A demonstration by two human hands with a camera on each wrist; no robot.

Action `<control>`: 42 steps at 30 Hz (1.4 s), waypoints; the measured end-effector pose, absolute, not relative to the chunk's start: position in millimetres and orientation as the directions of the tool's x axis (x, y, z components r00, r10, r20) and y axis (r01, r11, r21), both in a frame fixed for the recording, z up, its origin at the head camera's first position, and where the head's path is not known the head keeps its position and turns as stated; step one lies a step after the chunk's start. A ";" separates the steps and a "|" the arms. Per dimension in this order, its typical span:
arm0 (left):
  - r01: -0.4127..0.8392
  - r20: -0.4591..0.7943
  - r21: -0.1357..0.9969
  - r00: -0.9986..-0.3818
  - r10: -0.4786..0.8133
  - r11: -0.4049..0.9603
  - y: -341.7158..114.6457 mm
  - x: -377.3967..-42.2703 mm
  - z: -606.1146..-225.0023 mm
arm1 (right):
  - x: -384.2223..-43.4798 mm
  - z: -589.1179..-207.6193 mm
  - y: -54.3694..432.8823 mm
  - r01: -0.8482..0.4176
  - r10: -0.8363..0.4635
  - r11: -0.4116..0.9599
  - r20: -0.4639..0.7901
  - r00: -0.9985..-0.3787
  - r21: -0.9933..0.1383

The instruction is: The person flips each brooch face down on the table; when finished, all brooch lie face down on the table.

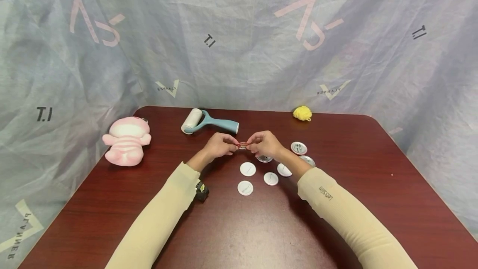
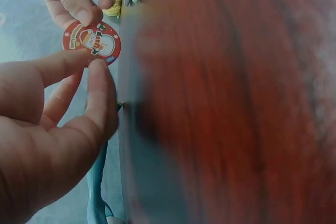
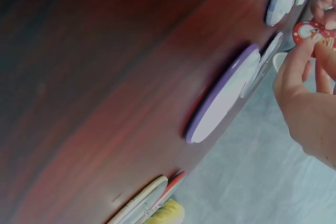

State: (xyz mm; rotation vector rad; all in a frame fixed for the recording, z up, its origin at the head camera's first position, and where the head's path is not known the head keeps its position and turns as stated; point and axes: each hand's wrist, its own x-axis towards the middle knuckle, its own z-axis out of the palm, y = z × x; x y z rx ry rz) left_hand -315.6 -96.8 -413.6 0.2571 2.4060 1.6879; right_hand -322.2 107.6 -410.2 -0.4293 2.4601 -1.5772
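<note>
A red round pin badge [image 2: 102, 43] with a snowman picture is held up between both hands above the table. My left hand [image 1: 220, 145] pinches one edge of it between thumb and fingers. At the opposite edge, my right hand [image 1: 266, 143] pinches it too. In the right wrist view the badge [image 3: 304, 31] is partly covered by fingers. Several other pin badges lie face down nearby, among them one white-backed badge [image 1: 247, 169] just in front of the hands. A purple-rimmed badge [image 3: 223, 95] shows in the right wrist view.
Behind the left hand lies a blue-handled lint roller [image 1: 224, 125]. A pink plush toy [image 1: 127, 142] is at the far left, and a yellow bath puff [image 1: 303, 113] at the back right. Beside the left sleeve sits a small black object [image 1: 202, 192]. Grey printed cloth [image 1: 239, 53] hangs behind the table [image 1: 354, 152].
</note>
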 end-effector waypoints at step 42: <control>-0.018 -0.137 0.889 -0.964 0.228 0.458 -93.7 -318.3 -413.5 | -326.9 -408.9 100.7 -0.165 -0.367 0.573 -0.071 -0.928 -0.802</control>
